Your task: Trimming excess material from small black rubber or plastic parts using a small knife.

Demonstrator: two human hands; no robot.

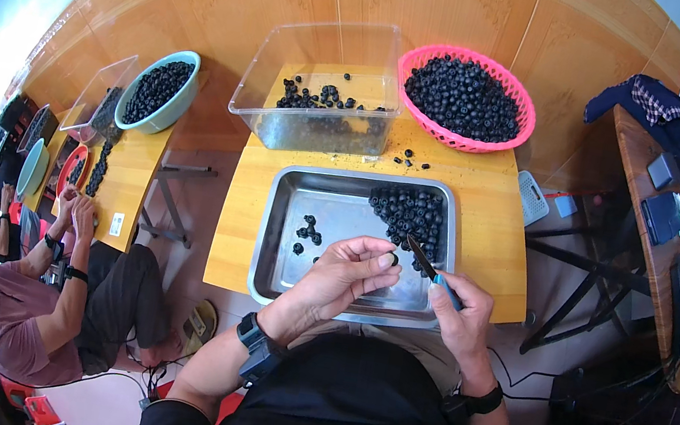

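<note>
My left hand (pixel 340 272) pinches a small black round piece (pixel 394 259) between thumb and fingertips, over the metal tray (pixel 273 211). In my right hand (pixel 464 308) is a knife (pixel 421 255) with a dark blade and a blue handle, its blade pointing up and left close to that piece. A heap of black round pieces (pixel 410 214) fills the tray's far right part. Several loose pieces (pixel 309 232) lie apart on the tray's left side. What exactly the pieces are is too small to tell.
Behind the tray stand a clear plastic bin (pixel 317 130) with some black pieces and a full pink basket (pixel 525 121). A few pieces (pixel 409 154) lie on the wooden table (pixel 236 232). At left, another person (pixel 38 291) works by a teal bowl (pixel 188 84). A side table (pixel 655 189) stands at right.
</note>
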